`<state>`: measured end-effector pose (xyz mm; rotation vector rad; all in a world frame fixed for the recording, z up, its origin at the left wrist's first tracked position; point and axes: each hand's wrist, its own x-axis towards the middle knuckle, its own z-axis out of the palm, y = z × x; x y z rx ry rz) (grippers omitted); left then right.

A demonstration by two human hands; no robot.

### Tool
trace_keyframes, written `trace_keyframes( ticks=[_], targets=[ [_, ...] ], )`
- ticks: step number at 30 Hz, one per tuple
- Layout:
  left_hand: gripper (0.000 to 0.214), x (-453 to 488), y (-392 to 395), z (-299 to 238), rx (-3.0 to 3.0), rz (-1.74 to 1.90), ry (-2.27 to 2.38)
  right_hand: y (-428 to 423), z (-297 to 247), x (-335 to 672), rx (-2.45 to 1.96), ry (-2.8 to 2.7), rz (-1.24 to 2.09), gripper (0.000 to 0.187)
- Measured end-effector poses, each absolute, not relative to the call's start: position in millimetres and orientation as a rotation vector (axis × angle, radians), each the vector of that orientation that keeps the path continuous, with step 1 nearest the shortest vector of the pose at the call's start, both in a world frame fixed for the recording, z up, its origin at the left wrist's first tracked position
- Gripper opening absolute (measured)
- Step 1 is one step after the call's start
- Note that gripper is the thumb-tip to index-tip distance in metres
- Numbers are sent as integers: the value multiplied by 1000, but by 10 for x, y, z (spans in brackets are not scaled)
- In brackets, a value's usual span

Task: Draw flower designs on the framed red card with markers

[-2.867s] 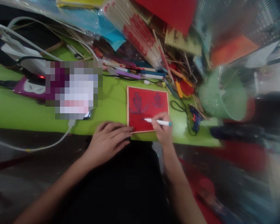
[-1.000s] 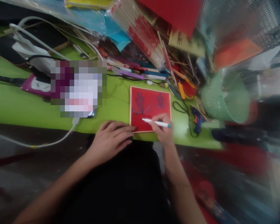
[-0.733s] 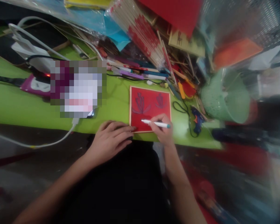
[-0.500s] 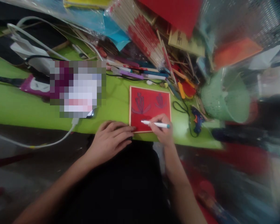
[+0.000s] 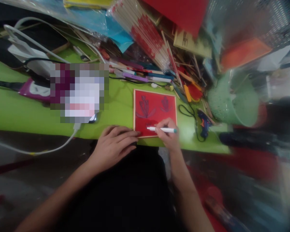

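A red square panel (image 5: 157, 117) with a pale thin border lies on the green table, two dark plant-like drawings on its upper half. My right hand (image 5: 168, 132) rests over its lower right part, fingers pinched round a white marker (image 5: 168, 130) with a teal end. The marker's tip points left, at the panel's lower middle, where a small dark mark shows just above it. Flat and with fingers stretched out, my left hand (image 5: 117, 140) lies at the table's front edge, fingertips on the panel's lower left corner.
Pens (image 5: 135, 75) and thin sticks (image 5: 149, 35) are heaped behind the panel. To the right are a blue glue gun (image 5: 204, 124) with a black cord and a green basket (image 5: 234, 100). A purple power strip (image 5: 35, 88) and white cables (image 5: 72, 137) lie left, by a blurred-out patch.
The marker's tip has shifted slightly down, and a small dark mark now shows above it on the panel. My left hand stays in place.
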<state>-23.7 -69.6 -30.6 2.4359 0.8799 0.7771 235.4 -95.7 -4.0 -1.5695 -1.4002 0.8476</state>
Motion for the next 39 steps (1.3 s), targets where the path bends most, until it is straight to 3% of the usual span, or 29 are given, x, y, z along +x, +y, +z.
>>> trace_keyframes(
  ticks=[39],
  targets=[
    [18, -241, -687, -316, 2510, 778, 860, -927, -57, 2334, -1595, -1242, 620, 14]
  ],
)
